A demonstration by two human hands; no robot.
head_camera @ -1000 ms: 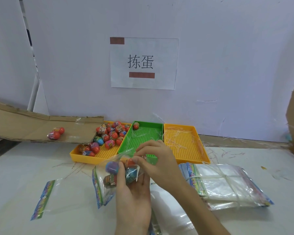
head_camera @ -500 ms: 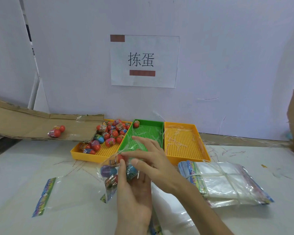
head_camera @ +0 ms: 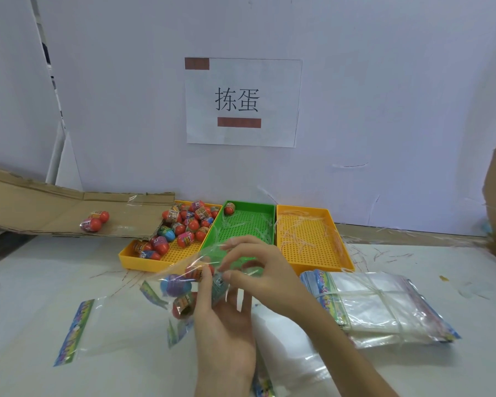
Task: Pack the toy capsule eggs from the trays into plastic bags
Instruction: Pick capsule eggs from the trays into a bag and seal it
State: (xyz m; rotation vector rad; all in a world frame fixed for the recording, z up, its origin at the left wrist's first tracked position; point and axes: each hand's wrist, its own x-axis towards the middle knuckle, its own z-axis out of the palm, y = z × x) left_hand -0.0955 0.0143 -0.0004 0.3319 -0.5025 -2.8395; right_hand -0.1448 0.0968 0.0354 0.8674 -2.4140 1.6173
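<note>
Your left hand (head_camera: pixel 225 325) makes the main grip: palm up, thumb and fingers clamped on the clear plastic bag (head_camera: pixel 166 296), with several toy capsule eggs (head_camera: pixel 174 285) bunched inside, just left of your thumb. Your right hand (head_camera: pixel 265 275) sits touching above it, fingertips pinched together on the loose film on the green tray's side; which end is the mouth I cannot tell. The bag's length runs from lower left up to the right. Loose eggs lie ahead and to the left, in the left yellow tray (head_camera: pixel 126 260), nearer the left hand, which is occupied. One egg (head_camera: pixel 229 209) sits in the green tray (head_camera: pixel 249 224). Spare bags (head_camera: pixel 384 308) are stacked on the table (head_camera: pixel 26 296), right.
</note>
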